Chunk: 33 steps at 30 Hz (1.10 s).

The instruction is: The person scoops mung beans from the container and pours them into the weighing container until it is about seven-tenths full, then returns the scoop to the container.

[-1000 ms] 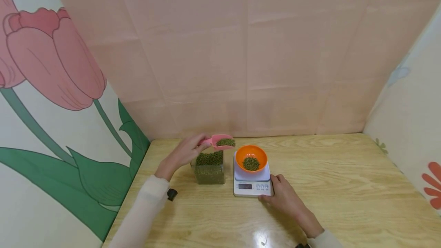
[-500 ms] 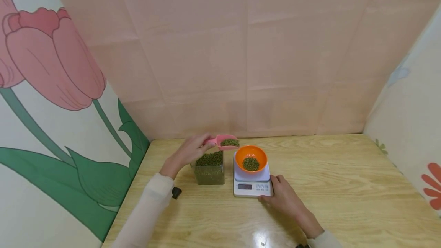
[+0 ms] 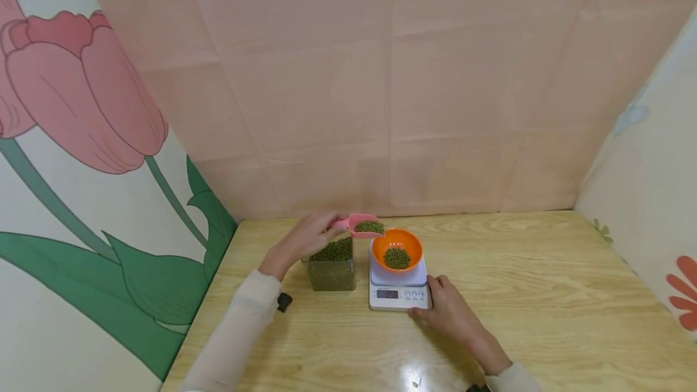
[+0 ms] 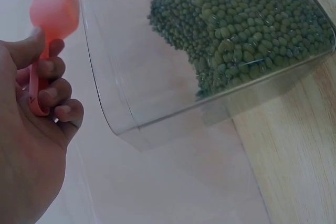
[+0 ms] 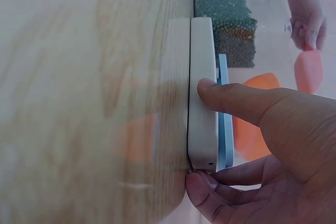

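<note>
My left hand [image 3: 309, 235] grips the handle of a pink scoop [image 4: 55, 11], its fingers curled round it in the left wrist view. Mung beans [image 3: 369, 227] fill the scoop, whose tip hangs at the upper left rim of an orange bowl [image 3: 397, 239]. More mung beans lie in the bottom of that bowl. Under the bowl is a white kitchen scale [image 3: 381, 305]; its display is too small to read. At the scale's front right corner, my right hand [image 3: 453, 314] holds on, thumb against the front face and fingers curled at the side [image 5: 202, 129].
A clear plastic container [image 3: 332, 283] of mung beans stands left of the scale, beneath my left forearm and hand. The wooden table [image 3: 544, 283] meets a pink-covered wall at the back. A tulip-printed panel [image 3: 87, 101] borders the left side.
The left hand has carried the full scoop to the right, from over the container to the bowl's rim. The right hand, scale and bowl have stayed put.
</note>
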Each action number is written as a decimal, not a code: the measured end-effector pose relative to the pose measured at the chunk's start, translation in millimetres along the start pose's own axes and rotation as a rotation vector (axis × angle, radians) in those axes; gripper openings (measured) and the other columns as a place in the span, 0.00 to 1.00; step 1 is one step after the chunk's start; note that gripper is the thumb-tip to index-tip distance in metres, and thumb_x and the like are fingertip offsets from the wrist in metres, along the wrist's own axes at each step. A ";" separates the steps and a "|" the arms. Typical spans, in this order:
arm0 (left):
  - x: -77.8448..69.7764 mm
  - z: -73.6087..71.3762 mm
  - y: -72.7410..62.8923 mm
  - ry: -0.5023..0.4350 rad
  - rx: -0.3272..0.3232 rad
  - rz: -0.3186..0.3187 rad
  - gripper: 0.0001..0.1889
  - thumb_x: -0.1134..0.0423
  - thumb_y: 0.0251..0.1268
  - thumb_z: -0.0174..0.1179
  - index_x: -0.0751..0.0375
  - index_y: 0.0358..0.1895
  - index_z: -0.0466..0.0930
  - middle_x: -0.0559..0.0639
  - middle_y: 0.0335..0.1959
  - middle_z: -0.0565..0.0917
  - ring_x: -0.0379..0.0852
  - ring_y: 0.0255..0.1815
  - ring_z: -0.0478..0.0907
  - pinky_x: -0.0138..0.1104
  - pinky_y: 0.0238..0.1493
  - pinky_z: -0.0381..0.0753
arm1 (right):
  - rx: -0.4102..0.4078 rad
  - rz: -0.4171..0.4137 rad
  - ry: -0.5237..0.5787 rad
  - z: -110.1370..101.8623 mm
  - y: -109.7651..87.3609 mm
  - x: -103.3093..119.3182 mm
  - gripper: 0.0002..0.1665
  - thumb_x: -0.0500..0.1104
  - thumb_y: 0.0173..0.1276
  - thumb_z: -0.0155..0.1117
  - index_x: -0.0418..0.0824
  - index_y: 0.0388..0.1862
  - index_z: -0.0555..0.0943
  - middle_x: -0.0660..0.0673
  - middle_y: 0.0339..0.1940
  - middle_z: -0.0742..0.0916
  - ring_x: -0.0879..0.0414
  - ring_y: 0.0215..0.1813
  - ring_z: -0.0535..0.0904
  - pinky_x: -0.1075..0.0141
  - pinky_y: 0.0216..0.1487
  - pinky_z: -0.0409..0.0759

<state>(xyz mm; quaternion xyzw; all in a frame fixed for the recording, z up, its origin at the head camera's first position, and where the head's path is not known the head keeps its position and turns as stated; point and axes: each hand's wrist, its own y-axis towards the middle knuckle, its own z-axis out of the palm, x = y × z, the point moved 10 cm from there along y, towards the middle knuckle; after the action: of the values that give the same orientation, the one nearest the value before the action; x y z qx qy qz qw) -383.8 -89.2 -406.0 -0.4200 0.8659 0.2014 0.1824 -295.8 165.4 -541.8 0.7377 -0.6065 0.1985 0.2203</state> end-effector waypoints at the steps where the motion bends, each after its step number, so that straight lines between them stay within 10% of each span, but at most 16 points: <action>1: -0.5 0.8 0.6 0.001 0.004 0.002 0.13 0.54 0.84 0.57 0.55 0.59 0.83 0.44 0.32 0.76 0.43 0.34 0.72 0.37 0.41 0.73 | 0.003 0.004 0.003 0.1 -0.1 -0.3 0.51 0.48 0.54 0.89 0.21 0.67 0.76 0.36 0.47 0.82 0.50 0.42 0.77 0.52 0.49 0.83; 33: -16.7 12.7 11.8 0.113 0.047 0.060 0.13 0.54 0.84 0.58 0.55 0.58 0.84 0.43 0.31 0.75 0.40 0.30 0.67 0.35 0.37 0.69 | 0.021 0.010 0.009 -1.6 -1.5 -0.9 0.52 0.50 0.55 0.88 0.22 0.69 0.74 0.35 0.49 0.82 0.49 0.45 0.77 0.52 0.50 0.83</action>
<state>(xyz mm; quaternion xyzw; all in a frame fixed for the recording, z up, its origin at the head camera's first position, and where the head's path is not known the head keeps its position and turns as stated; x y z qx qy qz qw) -381.7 -65.2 -406.4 -0.4000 0.8916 0.1622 0.1369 -294.6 167.3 -541.1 0.7360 -0.6071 0.2094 0.2143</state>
